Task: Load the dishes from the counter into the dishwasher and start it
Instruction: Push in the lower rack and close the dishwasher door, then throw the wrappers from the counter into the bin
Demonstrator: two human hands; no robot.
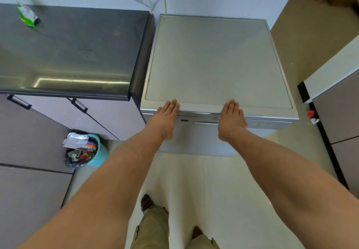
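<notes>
A silver free-standing dishwasher (217,60) stands against the marble wall, seen from above, its door closed. My left hand (165,118) lies flat with straight fingers on the front top edge, left of centre. My right hand (231,118) lies flat in the same way on that edge, right of centre. Both hands cover part of the control strip (198,119) along the door's top. No dishes show in view.
A dark steel counter (77,54) adjoins the dishwasher on the left, with a green wrapper (28,15) near its back. A teal bin (85,149) full of rubbish stands on the floor below. Cabinets (338,113) line the right side. My feet stand on pale tiles (223,190).
</notes>
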